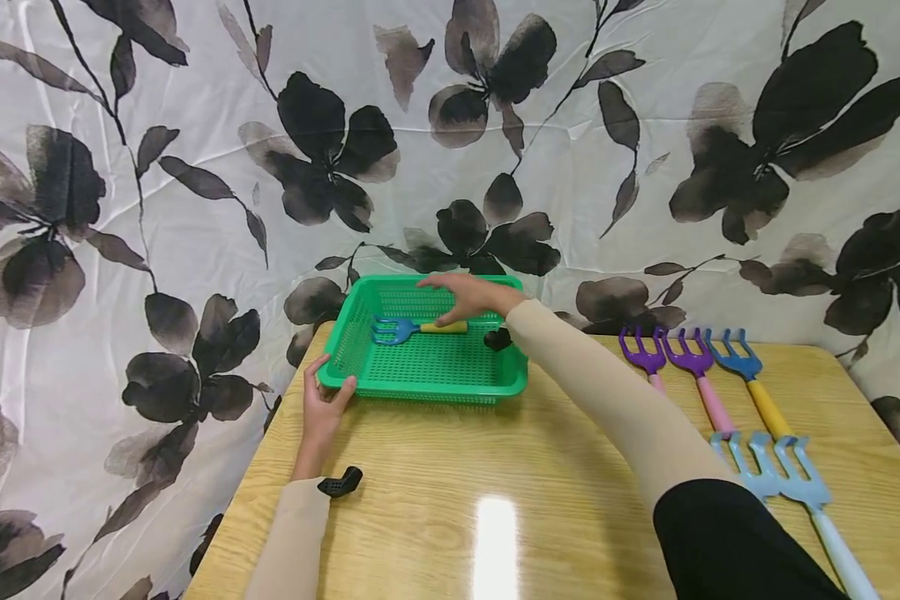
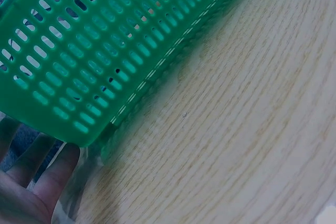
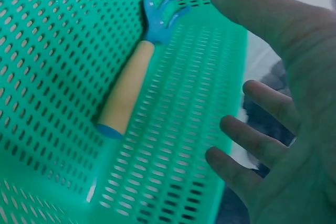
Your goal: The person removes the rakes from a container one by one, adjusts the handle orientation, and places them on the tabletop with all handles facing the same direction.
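Observation:
A green slotted basket [image 1: 427, 388] stands at the far left of the wooden table [image 1: 495, 467]. Inside it lies a small blue rake with a yellow handle [image 1: 412, 328], also seen in the right wrist view as the rake [image 3: 128, 82] flat on the basket floor [image 3: 47, 51]. My right hand [image 1: 450, 293] hovers just above the rake's handle with its fingers spread and nothing in them; the right hand [image 3: 236, 77] shows as an open palm. My left hand [image 1: 328, 385] grips the basket's near left corner, thumb on the rim. From the left wrist, the left hand [image 2: 37, 187] sits under the basket wall [image 2: 105, 51].
Several more toy rakes lie in a row on the right: two purple rakes [image 1: 671, 358], a blue rake with a yellow handle [image 1: 750, 379] and two pale blue rakes [image 1: 787, 479]. A flowered cloth [image 1: 195, 208] hangs behind and to the left of the table.

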A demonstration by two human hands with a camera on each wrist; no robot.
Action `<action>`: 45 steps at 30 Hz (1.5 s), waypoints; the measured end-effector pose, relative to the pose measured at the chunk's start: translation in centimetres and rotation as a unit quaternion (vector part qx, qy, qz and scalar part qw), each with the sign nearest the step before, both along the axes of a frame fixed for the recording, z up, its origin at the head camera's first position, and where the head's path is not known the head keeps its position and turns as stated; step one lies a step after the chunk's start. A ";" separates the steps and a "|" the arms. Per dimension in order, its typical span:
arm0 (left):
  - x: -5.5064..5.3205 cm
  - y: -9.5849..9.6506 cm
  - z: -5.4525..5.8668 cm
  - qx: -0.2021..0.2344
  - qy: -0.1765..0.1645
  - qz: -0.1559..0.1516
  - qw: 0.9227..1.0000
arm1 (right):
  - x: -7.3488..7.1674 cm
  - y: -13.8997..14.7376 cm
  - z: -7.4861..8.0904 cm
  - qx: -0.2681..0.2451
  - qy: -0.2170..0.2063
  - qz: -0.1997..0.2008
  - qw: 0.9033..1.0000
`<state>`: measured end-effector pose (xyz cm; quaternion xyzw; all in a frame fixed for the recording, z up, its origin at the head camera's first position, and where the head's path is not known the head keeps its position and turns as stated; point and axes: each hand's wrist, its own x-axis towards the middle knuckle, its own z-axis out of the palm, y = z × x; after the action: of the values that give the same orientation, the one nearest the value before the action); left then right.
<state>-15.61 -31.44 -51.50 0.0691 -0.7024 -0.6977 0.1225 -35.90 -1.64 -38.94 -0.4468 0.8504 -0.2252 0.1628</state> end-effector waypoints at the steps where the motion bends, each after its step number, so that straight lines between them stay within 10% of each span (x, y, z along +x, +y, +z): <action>1: -0.1 0.0 -0.2 -0.001 0.003 0.002 1.000 | -0.1 -0.3 -0.2 0.001 -0.004 -0.006 1.000; 14: -0.7 0.7 -0.4 0.002 0.017 -0.014 1.000 | -1.1 -1.4 -3.9 0.072 -0.075 -0.082 0.991; 23: 0.6 1.3 2.1 -0.019 0.004 -0.019 1.000 | -0.9 -2.3 -5.5 0.155 -0.083 -0.100 0.979; 45: 1.1 0.7 2.1 -0.020 0.007 -0.012 1.000 | 0.1 -4.0 -7.0 0.116 -0.069 -0.086 0.987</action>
<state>-14.48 -30.77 -49.37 0.0527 -0.7163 -0.6853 0.1205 -35.81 -5.62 -45.93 -0.3337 0.8928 -0.1679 0.2518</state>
